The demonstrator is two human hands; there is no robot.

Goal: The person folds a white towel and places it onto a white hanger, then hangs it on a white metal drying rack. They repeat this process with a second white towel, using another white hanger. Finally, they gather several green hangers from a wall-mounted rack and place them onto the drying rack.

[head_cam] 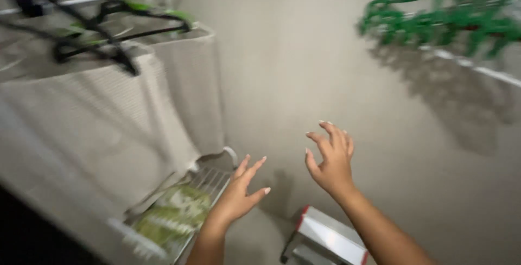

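Nearest the viewer, two bare forearms rise from the bottom edge. The left hand (241,189) is spread wide, fingers splayed and holding nothing, hovering just right of a white wire drying rack (179,210). The right hand (331,159) sits a little higher and further right of the rack, fingers spread and loosely curled, also holding nothing. The two hands are apart and touch nothing.

The drying rack is the landmark here. A green patterned cloth (171,216) lies across its rails, just left of the left hand's wrist. To the right of the rack, below the right forearm, stands a grey metal step stool (325,240) with red edge trim.

Above and left of the rack, a pale ribbed towel (103,129) hangs down in broad folds. Over it, black and green clothes hangers (114,26) dangle from thin white rails; they are blurred.

Far above and right of the rack, a cluster of bright green pegs or hangers (445,18) hangs on a line, casting a shadow on the plain beige wall (304,64) behind everything.
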